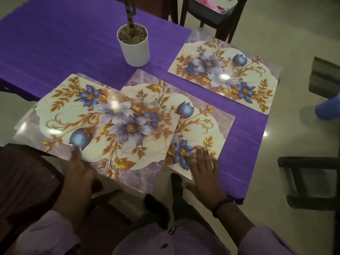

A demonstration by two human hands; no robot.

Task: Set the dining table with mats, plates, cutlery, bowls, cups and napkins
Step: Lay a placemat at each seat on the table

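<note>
Mats with blue and lilac flowers and gold leaves lie on the desk (55,37), which carries a purple cloth. In the head view there are three of them. The far mat (225,75) lies flat at the desk's right side, apart from the other two. The middle mat (198,122) lies flat near the front edge, and the right hand (204,168) presses on its near corner with fingers straight and spread, palm down. A dark band sits on that wrist. The near mat (103,122) overlaps the middle mat's left part and reaches out past the desk's left front edge. The left hand (77,162) holds this mat at its near edge, thumb on top beside a blue bud; the fingers underneath are hidden.

A white pot (134,46) filled with pebbles stands on the cloth behind the two near mats, with a striped stem rising from it. Dark chairs stand at the far side (211,17) and at the right (309,181). Lilac sleeves show at the bottom of the view, and a brown chair back (27,181) sits at lower left.
</note>
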